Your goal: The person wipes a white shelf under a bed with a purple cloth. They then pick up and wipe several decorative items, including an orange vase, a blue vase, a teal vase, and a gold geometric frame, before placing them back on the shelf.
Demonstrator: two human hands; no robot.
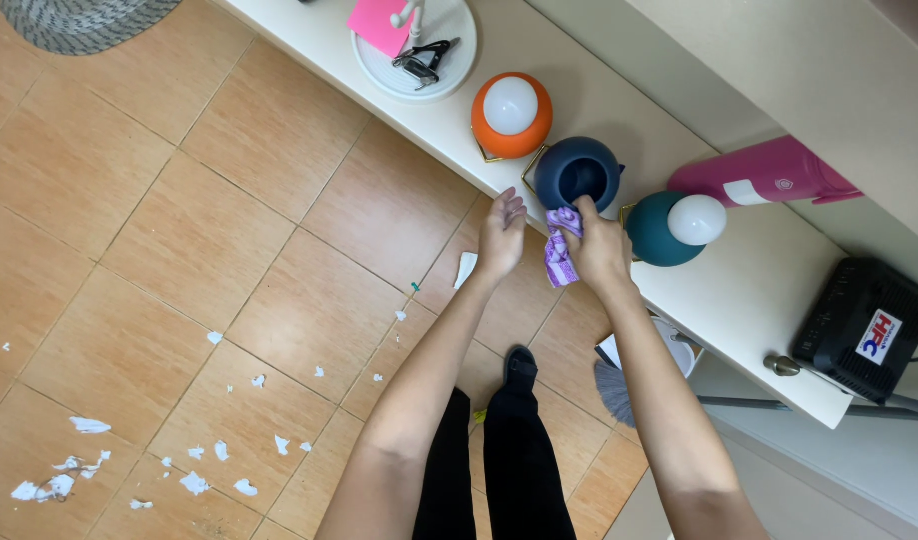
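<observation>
Purple cloth (pixel 560 247) bunched in the right hand (pixel 597 248), fingers clamped around it, pressed at the front edge of the white shelf (pixel 759 300), just below the dark blue globe lamp (pixel 577 172). Left hand (pixel 502 235) at the cloth's 9 o'clock, fingers together, loosely curled, tips on the shelf edge. Orange lamp (pixel 512 115) at 11 o'clock; teal lamp (pixel 669 228) at 3 o'clock. White paper scraps (pixel 194 483) litter the tile floor (pixel 179 250).

Setting: a home, likely a hallway or living room. Evidence: terracotta floor tiles (pixel 179 230); long white shelf (pixel 739 290) carrying round coloured lamps (pixel 512 115), a pink bottle (pixel 769 172) and a tray (pixel 449 70); woven rug (pixel 79 20) at the floor's edge; paper scraps (pixel 194 483) scattered over the tiles.
</observation>
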